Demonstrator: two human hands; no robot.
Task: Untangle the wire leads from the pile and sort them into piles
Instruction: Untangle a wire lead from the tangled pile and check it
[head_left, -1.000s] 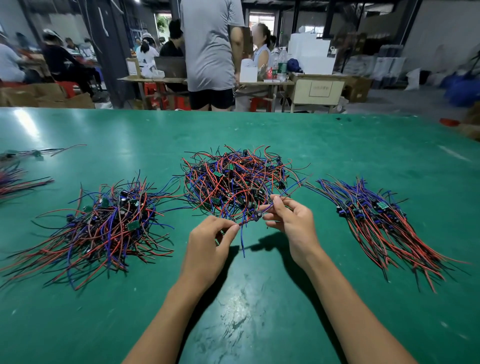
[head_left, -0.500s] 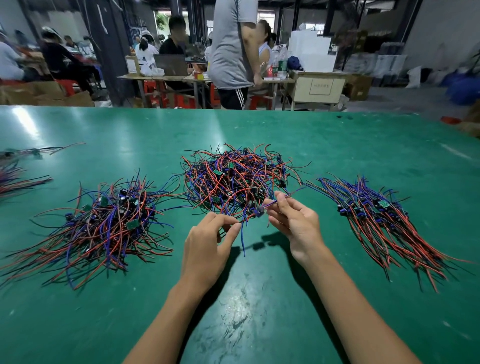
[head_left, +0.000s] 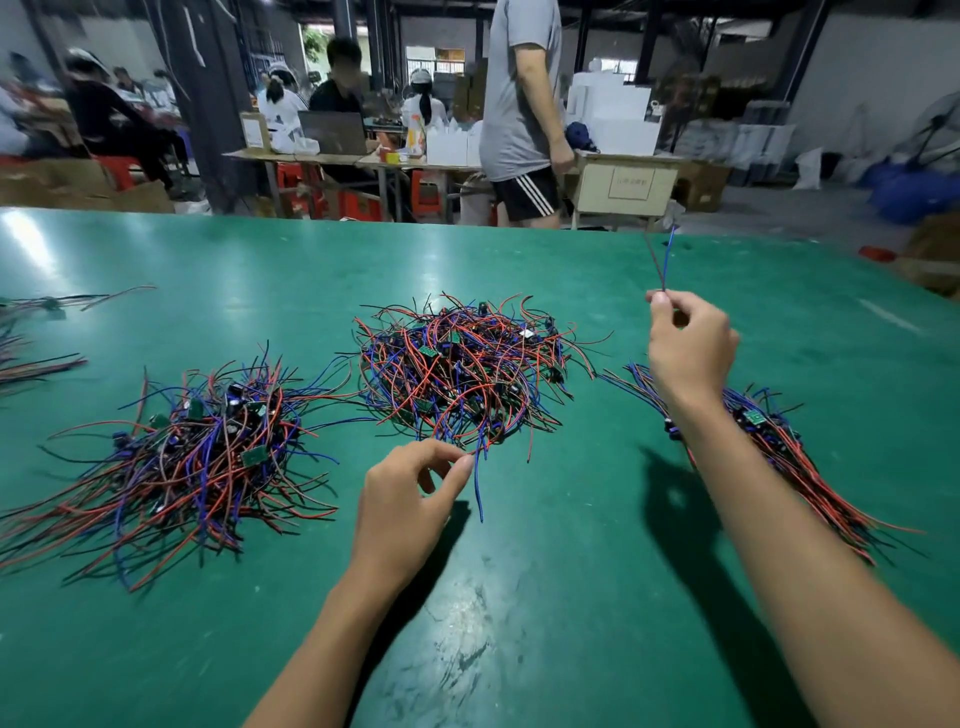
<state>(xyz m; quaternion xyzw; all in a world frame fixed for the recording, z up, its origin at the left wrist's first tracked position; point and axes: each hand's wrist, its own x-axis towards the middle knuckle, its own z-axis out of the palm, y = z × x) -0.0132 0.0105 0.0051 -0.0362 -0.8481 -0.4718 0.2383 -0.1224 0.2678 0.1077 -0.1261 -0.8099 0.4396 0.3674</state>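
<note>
The head view shows a tangled pile of wire leads (head_left: 462, 374) in the middle of the green desk (head_left: 545, 597), red, blue and dark strands looped over one another with small green circuit boards caught among them. The left hand (head_left: 402, 506) rests at the near edge of this pile, thumb and forefinger pinching a blue wire (head_left: 479, 486) whose free end trails toward the near side of the desk. The right hand (head_left: 688, 345) is raised above the desk to the right of the pile, its fingers closed around a pulled-out lead (head_left: 666, 260) whose blue and dark strands stick upward from the fist; what hangs below the hand is hidden by the wrist. Under the right forearm, on the right side of the desk, lies a sorted bundle (head_left: 779, 447) with its wires running roughly parallel toward the near right. On the left sits a looser heap of leads (head_left: 197, 452), its strands fanning toward the near left. A few more wires (head_left: 36, 358) lie at the far left edge. Beyond the far side of the desk, a person in a grey shirt and black shorts (head_left: 522, 114) stands by other tables, and several people sit at work further back.
</note>
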